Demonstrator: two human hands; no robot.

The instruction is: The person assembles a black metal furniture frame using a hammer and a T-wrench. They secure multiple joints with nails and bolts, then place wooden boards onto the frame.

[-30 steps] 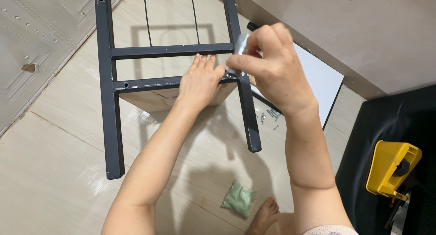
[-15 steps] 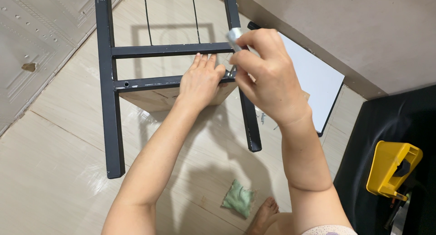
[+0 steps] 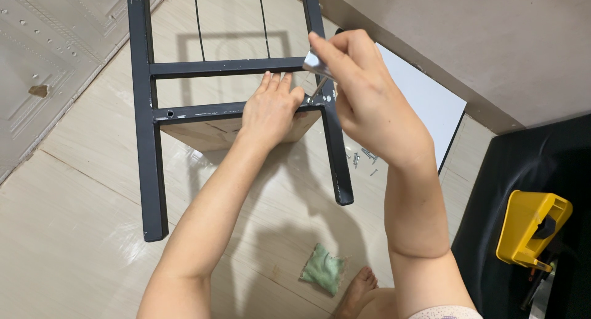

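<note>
loose screws beside frame leg

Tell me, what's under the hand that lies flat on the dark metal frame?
The left hand presses on a light wooden board set below the dark frame's crossbar. The board's edge shows beside the hand; the part beneath the palm is covered.

- Left hand lies flat on the dark metal frame, over a wooden panel.
- Right hand holds a silvery tool at the frame's joint.
- Loose screws lie on the floor.
</note>
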